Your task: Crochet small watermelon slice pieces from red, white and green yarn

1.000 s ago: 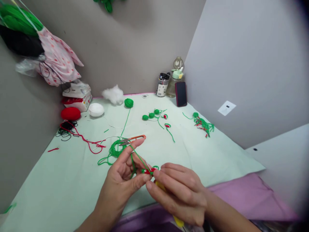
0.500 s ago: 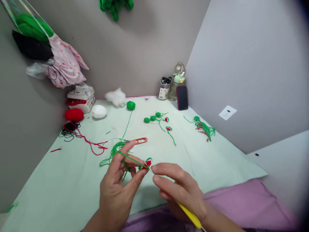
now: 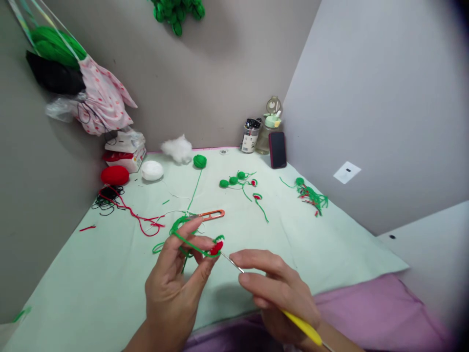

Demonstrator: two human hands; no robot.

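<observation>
My left hand (image 3: 176, 288) pinches a small red, white and green crochet piece (image 3: 217, 247) between thumb and fingers. Green yarn (image 3: 188, 243) runs from the piece over my raised index finger. In my right hand (image 3: 274, 288) is a crochet hook (image 3: 302, 326) with a yellow handle; its metal tip points left, close to the piece's right edge. Whether the tip touches a stitch I cannot tell. Behind my left fingers lie a loose tangle of green yarn (image 3: 179, 225) and an orange-handled tool (image 3: 214, 214), its front end partly hidden.
Red (image 3: 115, 175), white (image 3: 152, 170) and green yarn balls (image 3: 200, 161) sit at the back left, near white stuffing (image 3: 178, 149). Crocheted pieces (image 3: 233, 181) lie mid-table, yarn scraps (image 3: 311, 198) to the right. A phone (image 3: 277, 150), pen holder (image 3: 249, 137) and bottle (image 3: 264, 137) stand behind.
Both hands have drawn slightly apart, the left one shifting left with the crochet piece. The hook's tip has come away from the piece's middle, and the yarn over my finger hangs slacker.
</observation>
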